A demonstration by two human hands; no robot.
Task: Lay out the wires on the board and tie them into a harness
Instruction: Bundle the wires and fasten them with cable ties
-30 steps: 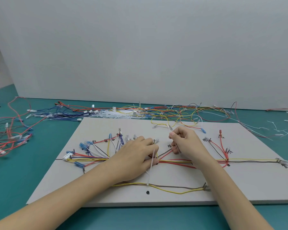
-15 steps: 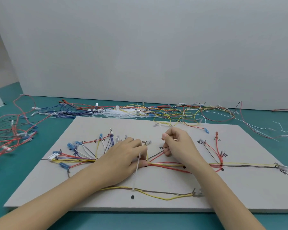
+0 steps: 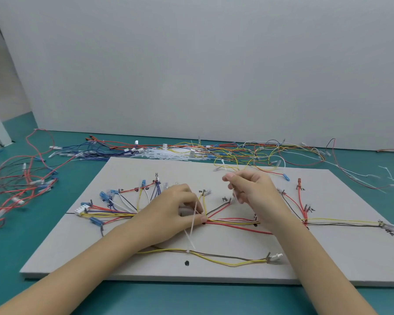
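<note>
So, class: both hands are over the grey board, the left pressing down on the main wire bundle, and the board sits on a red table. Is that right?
Not quite. The head view shows the table is teal, not red. The rest holds: the left hand presses on the main wire bundle, and the right hand is also over the grey board.

The board (image 3: 237,253) in front of me is pale grey with small black handwritten marks and a black dot (image 3: 186,263), and it lies on a teal surface (image 3: 32,235) before a plain whitish-grey wall (image 3: 191,64). Across it run yellow, red, brown, blue and white wires (image 3: 232,222), several ending in blue sleeves (image 3: 103,194) or a white connector (image 3: 82,210). A translucent white cable tie (image 3: 192,226) crosses them, and beyond lie loose wires (image 3: 248,153), mostly red, blue and yellow.
</note>
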